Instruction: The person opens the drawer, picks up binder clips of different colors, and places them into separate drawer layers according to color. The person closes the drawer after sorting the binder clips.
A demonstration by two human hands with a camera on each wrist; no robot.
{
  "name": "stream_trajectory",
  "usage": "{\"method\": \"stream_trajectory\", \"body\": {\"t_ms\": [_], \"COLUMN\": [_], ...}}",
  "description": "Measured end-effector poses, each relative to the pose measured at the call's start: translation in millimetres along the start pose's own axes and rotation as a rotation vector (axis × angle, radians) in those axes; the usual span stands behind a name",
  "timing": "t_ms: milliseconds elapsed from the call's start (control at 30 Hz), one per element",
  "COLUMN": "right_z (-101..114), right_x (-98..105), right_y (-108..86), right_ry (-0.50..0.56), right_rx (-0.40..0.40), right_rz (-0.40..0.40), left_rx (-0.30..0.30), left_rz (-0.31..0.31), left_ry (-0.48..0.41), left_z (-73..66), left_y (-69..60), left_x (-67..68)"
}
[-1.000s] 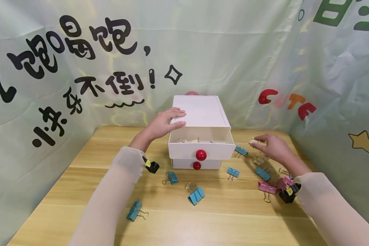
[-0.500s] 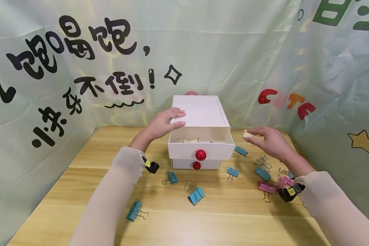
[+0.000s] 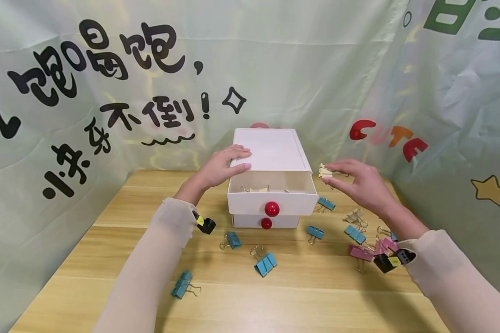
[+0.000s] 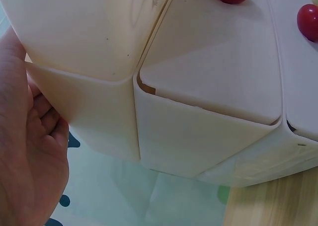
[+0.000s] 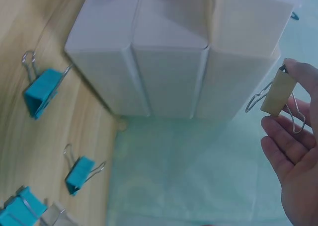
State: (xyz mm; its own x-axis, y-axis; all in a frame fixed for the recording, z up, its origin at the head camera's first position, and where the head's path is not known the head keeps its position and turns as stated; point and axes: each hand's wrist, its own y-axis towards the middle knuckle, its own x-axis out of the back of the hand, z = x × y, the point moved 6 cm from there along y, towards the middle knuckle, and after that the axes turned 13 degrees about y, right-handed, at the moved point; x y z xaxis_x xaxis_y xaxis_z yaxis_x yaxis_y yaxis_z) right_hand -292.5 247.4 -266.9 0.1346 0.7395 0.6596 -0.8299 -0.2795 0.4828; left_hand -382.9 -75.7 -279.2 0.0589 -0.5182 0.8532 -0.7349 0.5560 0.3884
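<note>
In the right hand [image 3: 363, 184], a cream binder clip [image 3: 325, 171], seemingly pinched endwise at fingertips [image 5: 271, 124].

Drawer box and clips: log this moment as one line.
left hand: touching box | right hand: pinching cream clip, beside box | upper drawer: open, clips inside | blue clips, pink clips: on table

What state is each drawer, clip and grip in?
Top drawer: pulled out, clips partly visible inside
Middle drawer: shut
Bottom drawer: shut
Left grip: resting on the box
Right grip: pinching a cream clip in the air
Other cream clip: on the table
Blue clips: on the table
Pink clips: on the table
</note>
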Motion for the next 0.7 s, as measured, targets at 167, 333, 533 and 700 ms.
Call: {"method": "stream_trajectory", "body": {"t_ms": [167, 333, 533, 700], "right_z": [19, 35, 48, 54], "right_x": [1, 0, -4, -10], "right_y": [2.2, 5.1, 8.8, 11.1], "right_ry": [0.027, 0.049, 0.055, 0.06], "right_rx": [0.052, 0.071, 0.092, 0.102], "right_rz": [-0.012, 0.0, 0.013, 0.032], "left_rx": [0.004, 0.006, 0.009, 0.006], "left_rz": [0.001, 0.006, 0.012, 0.013], "left_ry": [-0.003, -0.001, -0.001, 0.004], "left_z": [-0.9, -1.7, -1.8, -1.0], "left_y": [-0.2, -0.6, -0.5, -0.2], "left_x": [0.5, 0.8, 0.9, -0.1]}}
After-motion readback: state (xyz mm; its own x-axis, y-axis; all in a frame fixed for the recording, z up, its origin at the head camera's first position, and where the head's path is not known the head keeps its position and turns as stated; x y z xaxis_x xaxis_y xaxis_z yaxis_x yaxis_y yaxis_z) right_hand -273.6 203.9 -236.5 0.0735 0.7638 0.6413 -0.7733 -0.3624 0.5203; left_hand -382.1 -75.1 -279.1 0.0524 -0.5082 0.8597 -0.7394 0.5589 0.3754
